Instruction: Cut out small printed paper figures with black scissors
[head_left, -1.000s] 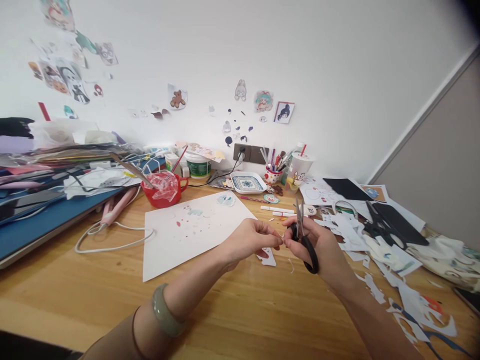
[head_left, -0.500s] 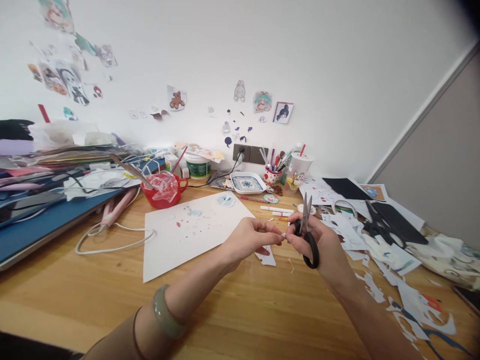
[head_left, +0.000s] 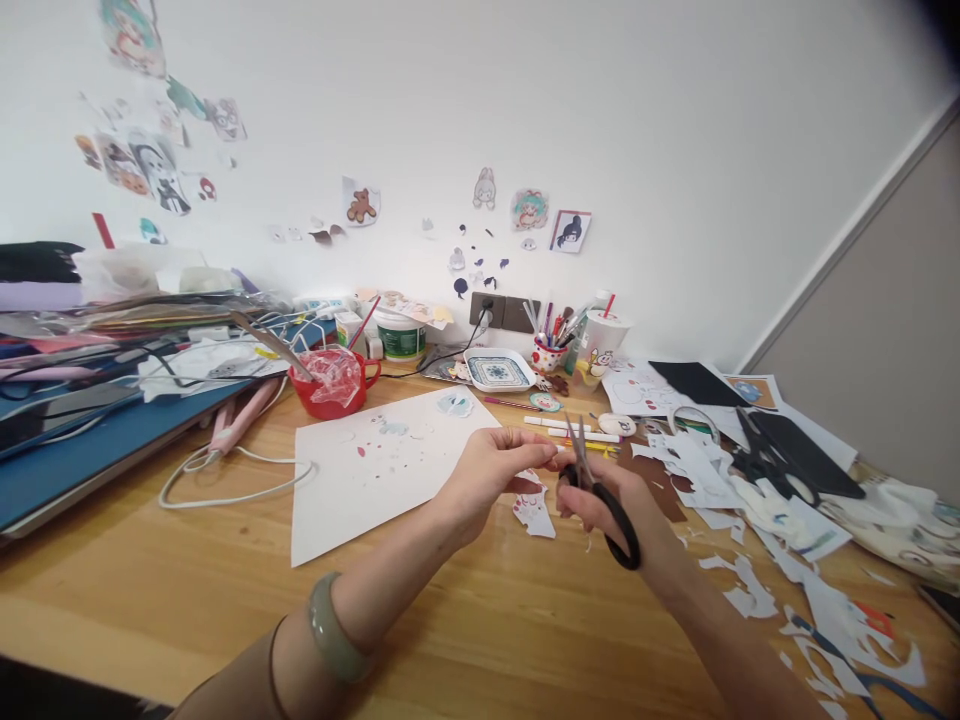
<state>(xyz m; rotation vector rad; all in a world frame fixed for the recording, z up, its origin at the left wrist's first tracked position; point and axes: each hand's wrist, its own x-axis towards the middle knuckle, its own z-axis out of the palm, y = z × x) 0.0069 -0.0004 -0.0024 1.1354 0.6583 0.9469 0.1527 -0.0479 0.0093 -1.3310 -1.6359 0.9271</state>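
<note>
My right hand point(head_left: 626, 495) holds small black-handled scissors point(head_left: 621, 535), their slightly parted metal blades pointing up and away from me. Close beside the blades, my left hand point(head_left: 487, 465) pinches a tiny white scrap of paper point(head_left: 556, 449), mostly covered by my fingertips. Below the left fingers a cut paper sheet with reddish printing point(head_left: 534, 512) lies on the wooden table. To the left is a large white sheet point(head_left: 352, 520) with several small paper cut-outs on it, among them a pale blue one point(head_left: 454, 403).
A red mug point(head_left: 330, 395) with crumpled plastic, a patterned dish point(head_left: 499, 370), a pen cup point(head_left: 549, 354) and a drink cup point(head_left: 598, 350) stand along the back. Paper scraps point(head_left: 742, 585) and larger black scissors point(head_left: 765, 460) lie on the right. A white cable point(head_left: 225, 503) loops at left.
My right hand has turned the scissors, so the blades now tilt left and sit nearer my left fingertips. The printed paper below shows more. The whole view has shifted slightly.
</note>
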